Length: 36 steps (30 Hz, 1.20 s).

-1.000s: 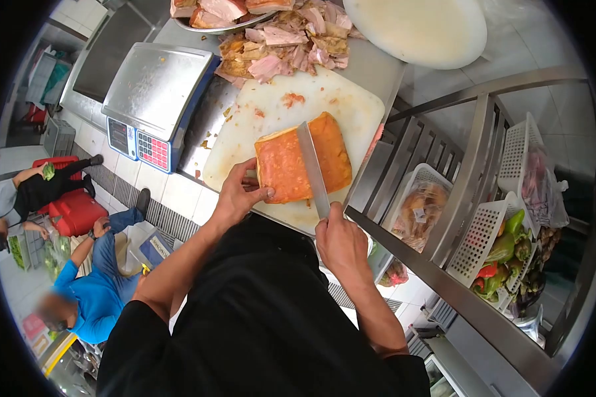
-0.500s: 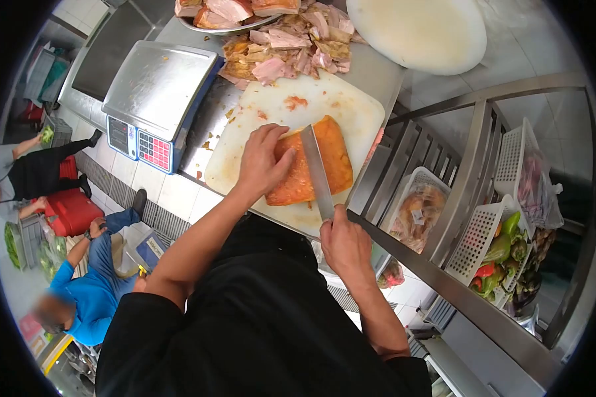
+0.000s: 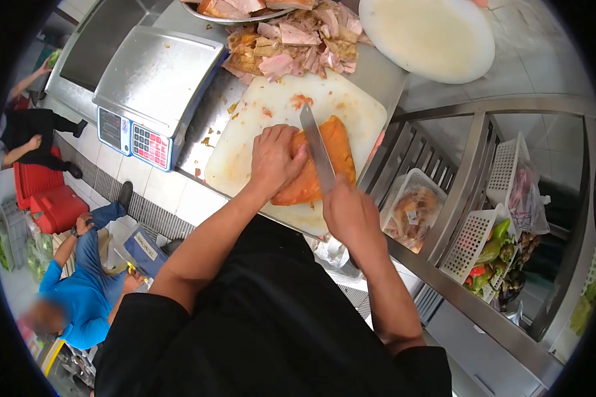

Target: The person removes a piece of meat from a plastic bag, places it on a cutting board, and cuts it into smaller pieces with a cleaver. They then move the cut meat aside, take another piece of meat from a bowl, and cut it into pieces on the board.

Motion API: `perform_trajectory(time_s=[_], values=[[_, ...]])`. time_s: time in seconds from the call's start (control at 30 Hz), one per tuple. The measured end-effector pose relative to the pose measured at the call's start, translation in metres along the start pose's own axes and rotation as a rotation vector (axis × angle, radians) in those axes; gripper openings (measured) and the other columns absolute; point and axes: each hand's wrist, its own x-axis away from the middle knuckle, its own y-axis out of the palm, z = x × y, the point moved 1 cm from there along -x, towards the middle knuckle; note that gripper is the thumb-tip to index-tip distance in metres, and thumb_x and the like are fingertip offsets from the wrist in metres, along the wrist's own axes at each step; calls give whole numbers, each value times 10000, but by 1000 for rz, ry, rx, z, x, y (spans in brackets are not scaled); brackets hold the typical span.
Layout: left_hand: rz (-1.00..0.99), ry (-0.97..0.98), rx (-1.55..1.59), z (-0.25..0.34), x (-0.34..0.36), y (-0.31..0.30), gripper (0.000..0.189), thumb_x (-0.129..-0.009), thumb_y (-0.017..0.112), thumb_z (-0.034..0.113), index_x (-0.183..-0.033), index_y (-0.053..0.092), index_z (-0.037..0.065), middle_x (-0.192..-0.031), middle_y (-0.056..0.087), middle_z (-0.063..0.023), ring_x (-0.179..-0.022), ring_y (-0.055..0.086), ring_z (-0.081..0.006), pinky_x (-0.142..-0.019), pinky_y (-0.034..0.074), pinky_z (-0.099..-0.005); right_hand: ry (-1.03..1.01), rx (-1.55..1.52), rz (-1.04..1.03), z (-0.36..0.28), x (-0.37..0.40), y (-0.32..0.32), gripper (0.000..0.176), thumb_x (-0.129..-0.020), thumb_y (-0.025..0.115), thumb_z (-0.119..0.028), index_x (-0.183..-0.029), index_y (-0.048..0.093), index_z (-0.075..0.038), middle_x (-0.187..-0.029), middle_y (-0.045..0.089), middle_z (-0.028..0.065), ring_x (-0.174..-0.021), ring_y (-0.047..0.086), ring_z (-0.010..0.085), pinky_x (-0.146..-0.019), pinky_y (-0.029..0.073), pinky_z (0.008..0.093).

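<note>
An orange-brown slab of cooked meat lies on a white cutting board. My left hand rests over the slab's left side, fingers close together and thumb on top, holding it. My right hand is closed round the handle of a large knife, hiding the handle. The blade slants across the upper face of the slab, its tip pointing away from me past the far edge. Small reddish scraps are scattered on the board beyond the slab.
Sliced meat is piled behind the board, beside a metal bowl of meat. A digital scale stands left, a round white board far right. Right, a metal rack holds a pepper basket. A seated person in blue is at lower left.
My right hand has pushed the knife forward along the slab, so its tip reaches further past the far edge. My left hand remains on the slab. The view has shifted slightly.
</note>
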Motion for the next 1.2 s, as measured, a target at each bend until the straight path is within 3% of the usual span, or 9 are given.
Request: perform_trajectory(time_s=[0.17, 0.3, 0.4, 0.47, 0.57, 0.77, 0.97, 1.2], values=[[7, 18, -17, -3, -2, 5, 387, -833, 729, 255, -1146, 671, 35, -1110, 658, -117, -1084, 580, -317, -928, 435, -435, -10, 4, 52, -17, -51, 12, 285, -971, 516, -186, -1080, 611, 59, -1004, 694, 336, -986, 686, 485, -883, 525, 566], [16, 13, -4, -3, 1, 5, 405, -825, 731, 264, -1155, 666, 38, -1103, 655, -120, -1087, 579, -316, -929, 435, -437, 28, 25, 39, -24, -57, 8, 292, -969, 515, -183, -1087, 613, 65, -1033, 684, 346, -1007, 677, 486, -897, 518, 562], [15, -5, -12, -1, 0, 4, 384, -832, 735, 244, -1155, 664, 50, -1122, 657, -126, -1099, 584, -324, -937, 438, -435, -9, -41, 103, -14, -34, 1, 285, -969, 508, -175, -1076, 609, 69, -1010, 687, 342, -988, 677, 489, -891, 516, 566], [27, -14, -13, -2, 1, 4, 385, -836, 734, 242, -1162, 653, 54, -1114, 651, -125, -1092, 583, -325, -933, 438, -436, 46, 21, -39, -10, 0, -8, 282, -967, 506, -171, -1079, 603, 68, -1000, 689, 335, -979, 672, 497, -885, 512, 574], [45, -6, -7, -1, 2, 5, 374, -842, 730, 237, -1160, 650, 56, -1108, 648, -121, -1085, 583, -325, -926, 438, -436, 40, 2, -51, 9, 29, -5, 303, -985, 492, -207, -1070, 564, 75, -937, 674, 354, -933, 654, 529, -854, 496, 602], [3, -46, -24, -2, -2, 7, 364, -844, 714, 257, -1138, 668, 47, -1102, 650, -128, -1088, 581, -315, -948, 431, -443, 13, -59, 89, 5, -29, 28, 298, -989, 478, -198, -1085, 571, 69, -936, 675, 355, -938, 658, 529, -865, 496, 603], [58, 15, -28, -5, 1, 10, 328, -874, 705, 224, -1149, 662, 50, -1091, 656, -124, -1053, 593, -333, -919, 450, -447, 48, -28, -11, 13, 27, 11, 304, -999, 488, -213, -1112, 561, 60, -918, 687, 334, -912, 670, 520, -840, 509, 598], [10, 27, 24, -3, -7, 6, 302, -877, 697, 216, -1131, 668, 55, -1089, 655, -131, -1043, 591, -341, -923, 444, -468, 76, -31, 124, 26, -6, 80, 232, -1001, 478, -154, -1097, 529, 51, -824, 701, 307, -816, 714, 480, -767, 563, 572]])
